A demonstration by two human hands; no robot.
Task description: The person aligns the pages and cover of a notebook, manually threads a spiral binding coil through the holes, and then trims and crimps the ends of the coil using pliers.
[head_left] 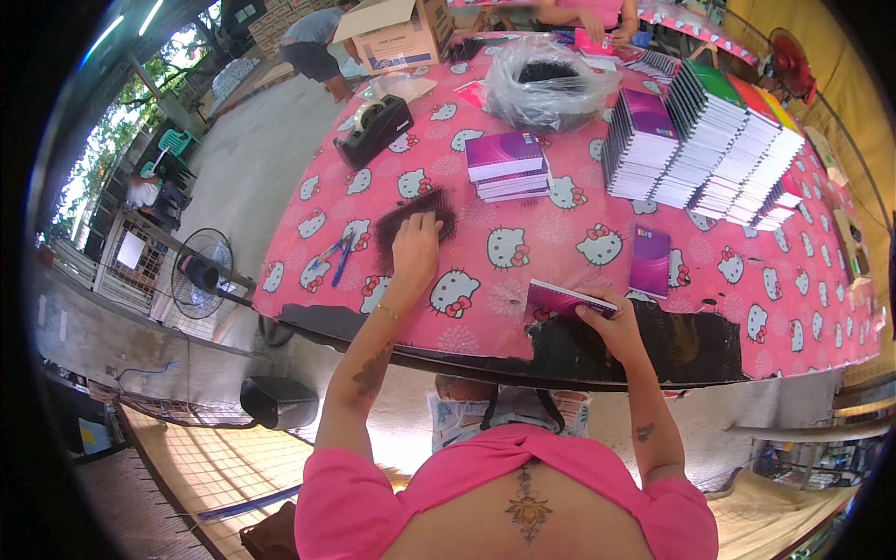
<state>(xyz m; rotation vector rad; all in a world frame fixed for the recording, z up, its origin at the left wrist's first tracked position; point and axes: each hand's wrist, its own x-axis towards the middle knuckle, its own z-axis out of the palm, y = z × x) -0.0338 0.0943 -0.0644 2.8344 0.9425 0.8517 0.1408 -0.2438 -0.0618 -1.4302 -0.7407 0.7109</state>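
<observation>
My left hand rests on a loose pile of black plastic binding coils, its fingers close together over them. Whether it pinches one single coil is too small to tell. A purple notebook is gripped in my right hand above the table's near edge, its white page edges facing up. Just beyond that hand, another purple notebook with a coil along its side lies flat. Blue-handled pliers lie left of the coil pile. Farther back sits a short stack of purple notebooks.
Tall stacks of spiral notebooks stand at the right. A clear plastic bag of black coils and a black tape dispenser sit farther back. Across the pink-covered table another person works. An open carton stands behind.
</observation>
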